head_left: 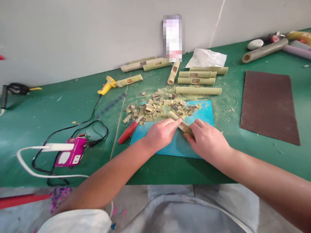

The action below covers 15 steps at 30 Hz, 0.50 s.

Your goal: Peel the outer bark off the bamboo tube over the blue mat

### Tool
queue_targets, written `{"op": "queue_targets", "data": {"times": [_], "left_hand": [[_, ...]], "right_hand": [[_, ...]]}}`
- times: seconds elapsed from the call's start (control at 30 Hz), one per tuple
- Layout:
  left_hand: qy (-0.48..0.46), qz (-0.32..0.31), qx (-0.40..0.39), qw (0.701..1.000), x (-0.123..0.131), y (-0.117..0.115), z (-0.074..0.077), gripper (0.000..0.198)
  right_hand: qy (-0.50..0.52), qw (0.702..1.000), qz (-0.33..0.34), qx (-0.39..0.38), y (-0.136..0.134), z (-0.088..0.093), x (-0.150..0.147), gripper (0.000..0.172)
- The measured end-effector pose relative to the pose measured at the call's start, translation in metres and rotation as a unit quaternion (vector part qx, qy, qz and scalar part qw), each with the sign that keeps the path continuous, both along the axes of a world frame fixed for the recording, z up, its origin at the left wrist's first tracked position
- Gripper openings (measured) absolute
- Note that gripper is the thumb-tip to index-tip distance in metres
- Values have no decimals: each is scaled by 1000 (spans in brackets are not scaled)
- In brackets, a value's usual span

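Over a blue sheet (pixel 204 111), my right hand (pixel 207 137) is closed around the near end of a bamboo tube (pixel 173 116) with a window cut in its side. The fingers of my left hand (pixel 164 132) are pressed together on the tube near that window; whether they pinch a small piece is hidden. Left of the hands, a red-handled knife (pixel 128 132) rests with its blade toward a heap of bamboo chips (pixel 155 106) and sawdust. Behind the heap lie more bamboo tubes (pixel 198 91), several with cut windows.
At left are a yellow glue gun (pixel 107 85) with a black cord, a pink power adapter (pixel 71 152) with a white charger, and a clear ruler (pixel 110 105). A brown sheet (pixel 269 106) lies at right. A phone (pixel 172 38) leans on the wall beside crumpled white paper (pixel 206 59).
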<state>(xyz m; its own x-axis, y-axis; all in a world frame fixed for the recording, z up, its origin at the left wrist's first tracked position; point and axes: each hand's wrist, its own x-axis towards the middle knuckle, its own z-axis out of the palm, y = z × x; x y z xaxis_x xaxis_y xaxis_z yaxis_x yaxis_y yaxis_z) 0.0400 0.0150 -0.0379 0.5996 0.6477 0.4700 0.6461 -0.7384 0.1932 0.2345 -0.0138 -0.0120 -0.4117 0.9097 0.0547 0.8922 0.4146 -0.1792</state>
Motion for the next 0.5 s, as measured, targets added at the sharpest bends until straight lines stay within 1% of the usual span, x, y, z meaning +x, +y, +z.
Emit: {"op": "queue_targets", "data": {"times": [0.03, 0.1, 0.2, 0.27, 0.33, 0.4, 0.43, 0.47, 0.5], "left_hand": [[1, 0, -2, 1000, 0, 0, 0, 30], [3, -2, -3, 1000, 0, 0, -1, 30], [10, -5, -1, 1000, 0, 0, -1, 31], [11, -3, -3, 1000, 0, -1, -1, 31], [7, 0, -8, 1000, 0, -1, 0, 31], [3, 2, -11, 1000, 1, -1, 0, 31], [2, 2, -12, 1000, 2, -1, 0, 31], [2, 1, -12, 1000, 2, -1, 0, 31], [0, -1, -9, 1000, 2, -1, 0, 31]], "right_hand": [[-15, 1000, 19, 16, -1, 0, -2, 15], [-21, 999, 26, 14, 0, 0, -2, 14], [33, 997, -39, -65, 6, 2, 4, 21], [61, 992, -53, -94, 7, 3, 5, 27], [26, 997, -41, -60, 4, 3, 3, 24], [-28, 999, 18, -10, -1, 3, -2, 18], [-43, 999, 31, 3, -2, 3, -3, 20], [-41, 999, 35, -1, -1, 3, -2, 19], [-20, 1000, 17, -15, 0, 3, -1, 18]]}}
